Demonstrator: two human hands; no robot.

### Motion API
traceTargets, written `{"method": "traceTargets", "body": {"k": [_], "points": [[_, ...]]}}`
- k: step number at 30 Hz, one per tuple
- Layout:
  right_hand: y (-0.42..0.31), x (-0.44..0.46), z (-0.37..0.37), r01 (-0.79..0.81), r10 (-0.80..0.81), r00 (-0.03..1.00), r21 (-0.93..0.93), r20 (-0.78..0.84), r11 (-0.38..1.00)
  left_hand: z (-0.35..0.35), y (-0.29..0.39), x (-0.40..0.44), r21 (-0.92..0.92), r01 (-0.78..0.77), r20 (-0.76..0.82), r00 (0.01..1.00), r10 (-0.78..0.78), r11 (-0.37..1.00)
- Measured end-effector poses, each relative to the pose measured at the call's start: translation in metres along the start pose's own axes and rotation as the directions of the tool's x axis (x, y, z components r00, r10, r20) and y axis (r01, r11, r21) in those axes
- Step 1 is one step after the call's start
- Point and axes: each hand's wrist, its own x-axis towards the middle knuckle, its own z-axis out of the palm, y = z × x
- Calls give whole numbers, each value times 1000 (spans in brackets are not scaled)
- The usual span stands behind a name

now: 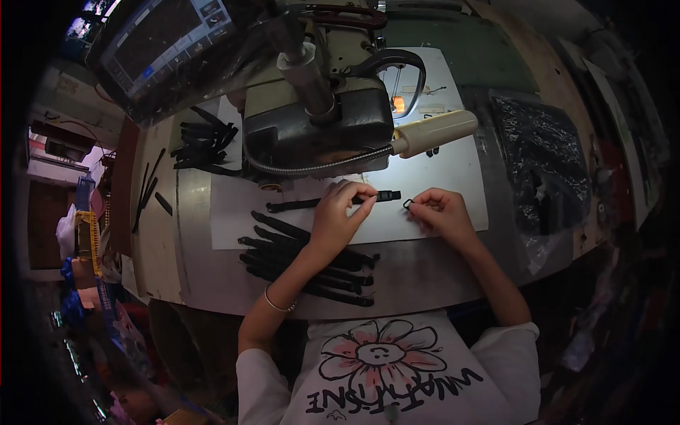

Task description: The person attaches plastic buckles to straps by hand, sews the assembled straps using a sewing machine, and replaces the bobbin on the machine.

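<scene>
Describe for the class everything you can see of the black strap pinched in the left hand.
The black strap is long, narrow and matt, and looks like woven fabric. It lies roughly crosswise in the view, over the white sheet, in front of the machine head. The fingers of the left hand pinch it near its right end, hiding part of it. That end looks thicker and blockier; its detail is too small to tell.
</scene>
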Motion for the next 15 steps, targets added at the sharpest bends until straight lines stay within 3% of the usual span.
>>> {"method": "traceTargets", "body": {"k": [3, 4, 8, 11, 15], "points": [[1, 1, -3, 38, -43, 996, -68, -74, 997, 14, 4, 11, 263, -261, -51, 958, 284, 929], [-3, 0, -3, 35, -45, 995, -107, -91, 994, 14, 8, 12, 303, -232, 59, 973, 225, 924], [0, 7, 7, 187, -192, 978, -64, -81, 980, 21, 2, 17, 225, -201, 86, 979, 186, 953], [7, 19, 13, 195, -193, 981, -147, 25, 970, 12, -1, 16, 83, -136, 161, 979, 122, 987], [3, 17, 10, 175, -176, 984, -90, -5, 981, -12, -12, 7, 39, -93, 206, 975, 83, 995]]}}
